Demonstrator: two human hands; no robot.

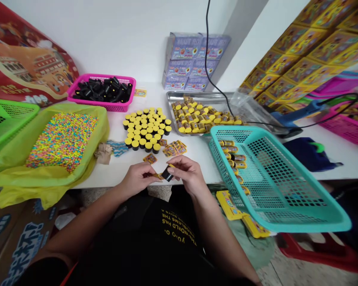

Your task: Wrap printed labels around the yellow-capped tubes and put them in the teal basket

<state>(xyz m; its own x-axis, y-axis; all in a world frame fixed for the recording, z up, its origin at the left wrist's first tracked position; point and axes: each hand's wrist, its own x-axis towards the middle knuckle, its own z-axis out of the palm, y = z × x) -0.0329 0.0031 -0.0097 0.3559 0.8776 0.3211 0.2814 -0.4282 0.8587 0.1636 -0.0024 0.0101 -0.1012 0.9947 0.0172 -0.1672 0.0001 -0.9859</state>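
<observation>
My right hand (186, 172) grips a small black canister (167, 174) with a yellow lid, held tilted just past the table's front edge. The fingers of my left hand (139, 177) pinch a printed label (158, 176), which touches or lies close against the canister's side. A little farther in lie a pile of printed labels (175, 148) and one loose label (150, 159). Behind them several black canisters with yellow lids (146, 129) stand upright in a close group.
Left are a yellow bag-lined basket of coloured candies (62, 139) and a pink basket (101, 105) of black canisters. A metal tray (174, 119) holds labelled canisters. The turquoise basket (286, 178), with more inside, overhangs the front edge. A black cable (207, 59) crosses the tray.
</observation>
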